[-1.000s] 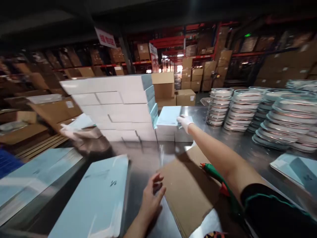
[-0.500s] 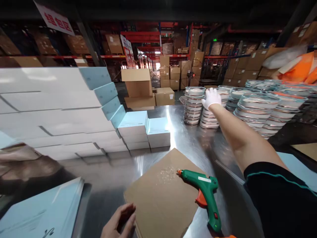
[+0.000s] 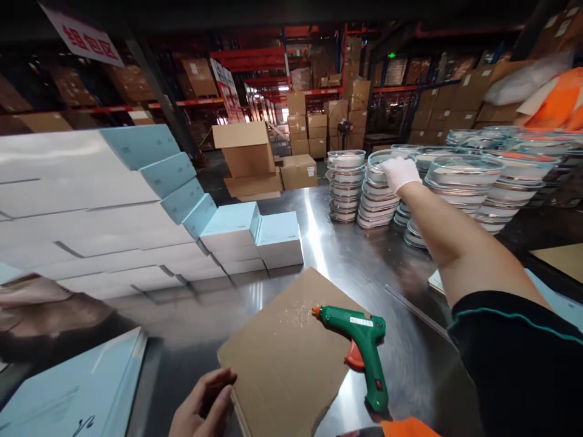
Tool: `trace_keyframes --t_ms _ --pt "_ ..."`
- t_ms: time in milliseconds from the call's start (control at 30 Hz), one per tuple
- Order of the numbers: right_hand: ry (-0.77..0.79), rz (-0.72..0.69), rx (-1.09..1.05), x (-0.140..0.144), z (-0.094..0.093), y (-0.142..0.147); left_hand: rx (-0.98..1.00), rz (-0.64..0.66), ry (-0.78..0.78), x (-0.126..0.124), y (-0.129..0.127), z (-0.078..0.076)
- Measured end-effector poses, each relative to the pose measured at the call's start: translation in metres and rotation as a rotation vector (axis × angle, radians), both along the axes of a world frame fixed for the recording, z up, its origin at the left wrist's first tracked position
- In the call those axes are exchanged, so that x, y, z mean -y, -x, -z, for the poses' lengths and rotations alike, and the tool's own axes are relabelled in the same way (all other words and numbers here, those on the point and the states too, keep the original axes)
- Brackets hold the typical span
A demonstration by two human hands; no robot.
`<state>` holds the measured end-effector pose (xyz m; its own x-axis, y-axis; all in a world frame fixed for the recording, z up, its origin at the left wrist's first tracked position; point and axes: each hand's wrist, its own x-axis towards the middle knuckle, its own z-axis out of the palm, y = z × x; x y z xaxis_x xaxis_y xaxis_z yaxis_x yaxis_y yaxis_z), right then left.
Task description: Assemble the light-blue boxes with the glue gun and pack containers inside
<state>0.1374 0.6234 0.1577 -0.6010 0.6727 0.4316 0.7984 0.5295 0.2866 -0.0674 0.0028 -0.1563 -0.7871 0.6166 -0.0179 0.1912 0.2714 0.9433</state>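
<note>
My right hand (image 3: 401, 174), in a white glove, is at the top of a stack of clear glass containers (image 3: 380, 200). Its fingers close over the rim of the uppermost glass container (image 3: 376, 159); part of the grip is hidden. Low in the view my bare left hand (image 3: 204, 400) has thumb and fingers apart, beside the left edge of a brown cardboard sheet (image 3: 277, 364). Nothing shows in it. A green glue gun (image 3: 359, 331) with an orange trigger lies on the cardboard, its nozzle near dried glue blobs (image 3: 298, 314).
White and light-blue boxes (image 3: 113, 224) are piled on the left of the metal table (image 3: 191, 328). Flat light-blue pieces (image 3: 77, 388) lie at front left. More glass stacks (image 3: 464, 182) fill the right, with a person in orange (image 3: 558, 100) behind. An open carton (image 3: 246, 152) stands beyond the table.
My right hand has shifted slightly right on the glass stack, and the top container's rim now shows. The view has moved a little; my left hand stays by the cardboard.
</note>
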Motion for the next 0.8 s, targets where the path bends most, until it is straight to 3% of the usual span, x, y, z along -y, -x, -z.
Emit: trace_keyframes --t_ms 267,367,600,733,800 --pt "-0.044 -0.163 0.167 0.088 -0.003 -0.094 -0.088 -0.025 0.01 -0.009 0.0 -0.005" --pt "-0.041 -0.223 0.183 0.118 -0.01 -0.103 -0.121 -0.005 -0.004 -0.01 0.003 -0.003" --pt "-0.045 -0.362 0.132 0.162 -0.012 -0.09 -0.143 0.009 -0.045 -0.012 0.001 -0.004" --pt "-0.035 -0.462 -0.07 0.184 0.005 -0.106 -0.121 0.01 -0.057 -0.012 0.001 -0.006" --pt "-0.027 -0.4 -0.209 0.195 0.024 -0.126 -0.11 0.016 -0.065 -0.012 0.001 -0.006"
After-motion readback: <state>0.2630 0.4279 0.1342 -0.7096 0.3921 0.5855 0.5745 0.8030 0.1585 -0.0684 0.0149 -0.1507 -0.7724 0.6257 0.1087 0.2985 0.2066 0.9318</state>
